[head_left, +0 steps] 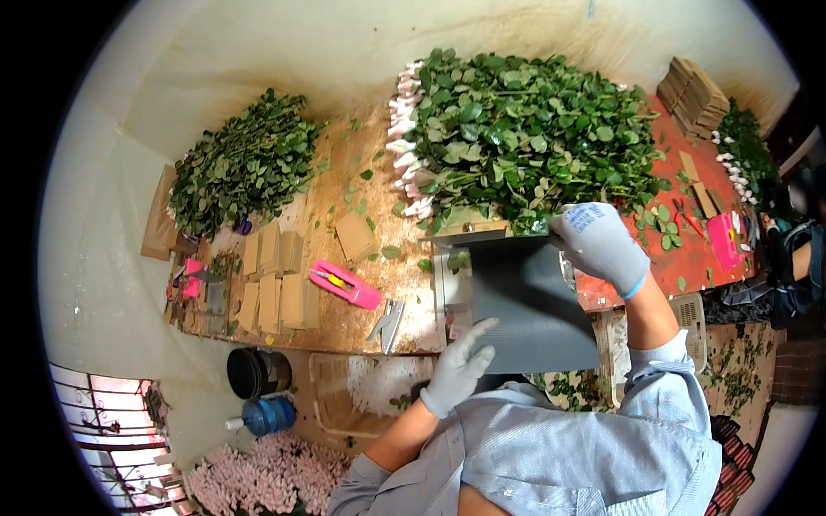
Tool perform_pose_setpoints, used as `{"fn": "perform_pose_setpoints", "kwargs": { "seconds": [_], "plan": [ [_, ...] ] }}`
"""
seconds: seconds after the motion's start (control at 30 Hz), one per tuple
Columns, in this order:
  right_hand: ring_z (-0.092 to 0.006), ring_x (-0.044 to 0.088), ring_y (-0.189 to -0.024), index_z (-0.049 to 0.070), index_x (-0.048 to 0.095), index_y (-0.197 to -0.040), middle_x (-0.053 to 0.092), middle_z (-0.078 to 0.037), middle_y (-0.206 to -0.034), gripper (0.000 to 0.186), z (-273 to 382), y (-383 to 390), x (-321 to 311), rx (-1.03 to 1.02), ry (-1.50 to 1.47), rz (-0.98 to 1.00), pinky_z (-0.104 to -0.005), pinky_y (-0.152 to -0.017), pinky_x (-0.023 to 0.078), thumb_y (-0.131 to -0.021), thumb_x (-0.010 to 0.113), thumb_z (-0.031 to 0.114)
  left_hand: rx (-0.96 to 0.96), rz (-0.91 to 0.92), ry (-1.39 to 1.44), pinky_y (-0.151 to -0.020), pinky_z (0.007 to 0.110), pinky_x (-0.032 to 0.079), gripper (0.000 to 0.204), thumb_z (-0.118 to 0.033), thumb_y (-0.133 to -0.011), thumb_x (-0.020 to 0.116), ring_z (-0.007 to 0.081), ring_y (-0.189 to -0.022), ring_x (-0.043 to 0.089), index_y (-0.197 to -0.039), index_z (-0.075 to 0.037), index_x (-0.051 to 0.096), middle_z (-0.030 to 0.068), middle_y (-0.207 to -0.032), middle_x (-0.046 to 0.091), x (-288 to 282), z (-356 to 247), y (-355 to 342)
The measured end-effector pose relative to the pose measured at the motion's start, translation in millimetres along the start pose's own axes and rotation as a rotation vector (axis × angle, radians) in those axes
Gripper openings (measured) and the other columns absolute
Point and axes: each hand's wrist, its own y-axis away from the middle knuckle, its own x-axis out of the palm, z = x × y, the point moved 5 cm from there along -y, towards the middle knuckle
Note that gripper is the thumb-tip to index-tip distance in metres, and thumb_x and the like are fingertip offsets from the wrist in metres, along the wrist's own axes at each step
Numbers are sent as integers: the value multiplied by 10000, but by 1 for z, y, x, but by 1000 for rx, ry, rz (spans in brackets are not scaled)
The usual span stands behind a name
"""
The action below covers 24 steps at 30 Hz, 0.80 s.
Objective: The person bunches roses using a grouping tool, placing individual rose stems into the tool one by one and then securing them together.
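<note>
A dark grey ribbed sheet [538,331] slopes down from the table's front edge toward my body. My left hand [460,365], in a pale grey glove, lies at the sheet's lower left edge with its fingers stretched and apart. Over the sheet's far right corner is my right hand [598,243], gloved too and closed in a fist. What its fingers hold, if anything, is hidden. Just beyond lies a large pile of leafy green rose stems [533,129], with pale wrapped flower heads [404,138] along its left side.
Cardboard pieces [280,292], a pink tool holder [344,284] and a metal stapler-like tool [389,325] lie left on the wooden table [344,228]. Another stem pile [249,163] stands farther left. A crate [331,396], blue water jug [268,415] and black bucket [258,372] are below. A person [800,267] is at right.
</note>
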Motion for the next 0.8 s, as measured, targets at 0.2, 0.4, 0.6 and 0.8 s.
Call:
{"fn": "perform_pose_setpoints", "kwargs": {
  "seconds": [0.2, 0.4, 0.6, 0.8],
  "plan": [
    [-342, 681, -876, 62, 628, -1035, 657, -143, -942, 272, 1, -52, 115, -63, -158, 27, -475, -735, 537, -898, 703, 285, -29, 143, 496, -996, 424, 521, 800, -362, -1054, 576, 282, -1082, 677, -1641, -25, 150, 192, -1291, 637, -39, 13, -26],
    [-309, 618, -1075, 44, 578, -1225, 618, -123, -1090, 405, 15, -63, 110, 53, -45, -1, -424, -833, 528, -880, 693, 220, -67, -9, 395, -960, 417, 547, 865, -30, -969, 589, 274, -1027, 710, -1661, -93, 74, 215, -1188, 671, -103, 47, -29],
    [-297, 579, -1126, 81, 572, -1295, 597, -117, -1140, 447, 59, -63, 37, -308, -403, -212, -408, -940, 467, -891, 681, 239, -274, -43, -88, -1018, 316, 511, 475, 14, -936, 625, 217, -1143, 675, -1410, -10, 610, 174, -1390, 640, -129, 110, -56],
    [-365, 624, -1160, 63, 563, -1401, 618, -182, -1313, 536, 75, -95, 195, -443, -817, 621, -435, -995, 486, -931, 665, 298, -473, -33, -483, -959, 319, 541, 317, -74, -932, 584, 240, -1079, 722, -1205, -44, 742, 150, -1156, 757, -140, 141, -73]
  ]
}}
